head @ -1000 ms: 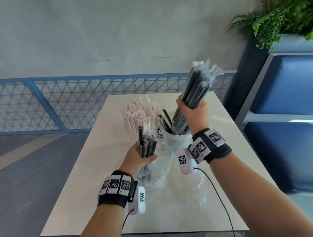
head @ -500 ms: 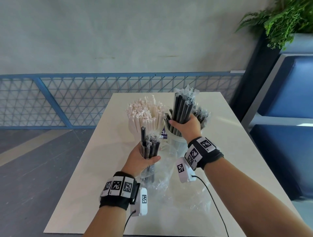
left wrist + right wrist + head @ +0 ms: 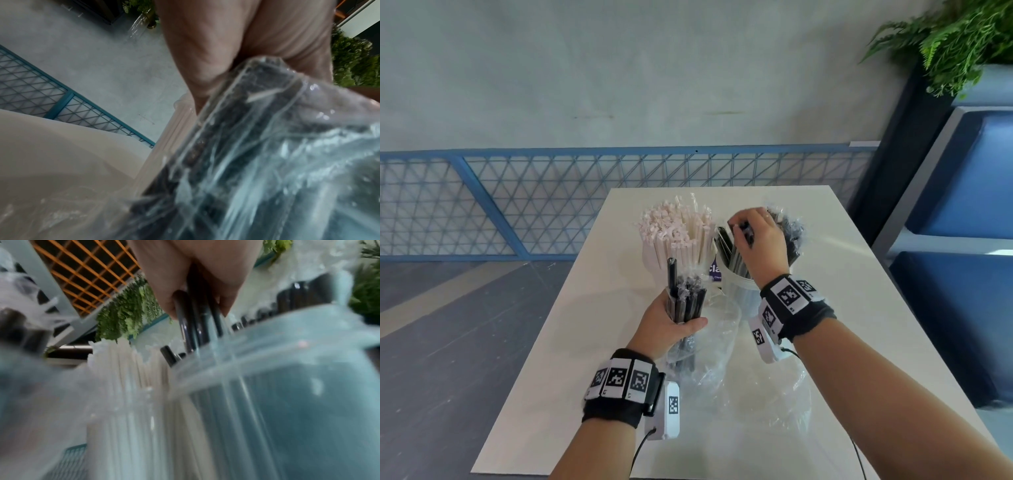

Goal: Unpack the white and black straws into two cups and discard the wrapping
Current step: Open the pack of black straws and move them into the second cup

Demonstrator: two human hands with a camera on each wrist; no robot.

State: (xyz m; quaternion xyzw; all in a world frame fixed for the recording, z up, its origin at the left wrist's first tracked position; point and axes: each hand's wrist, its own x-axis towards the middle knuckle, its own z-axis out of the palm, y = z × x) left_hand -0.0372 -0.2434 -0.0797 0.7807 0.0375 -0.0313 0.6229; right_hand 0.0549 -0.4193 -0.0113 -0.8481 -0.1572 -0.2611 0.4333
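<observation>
The left hand (image 3: 669,323) has its grip curled round a bundle of black straws (image 3: 686,298) that stands nearly upright, long axis vertical, tops pointing up and away, lower ends down inside a clear bag (image 3: 709,346) on the white worktop (image 3: 592,308). The right hand (image 3: 758,243) reaches over the right cup (image 3: 738,291), its fingertips (image 3: 172,309) pinching a few black straws (image 3: 195,318) that stand upright in that cup; more black straws, some with clear wrapping at their tips, lean out toward the right. Just left of it, touching or nearly so, the other cup (image 3: 650,260) holds white straws (image 3: 678,236) packed upright, fanning slightly at the top. More clear wrapping (image 3: 774,394) lies crumpled on the worktop near the right forearm
</observation>
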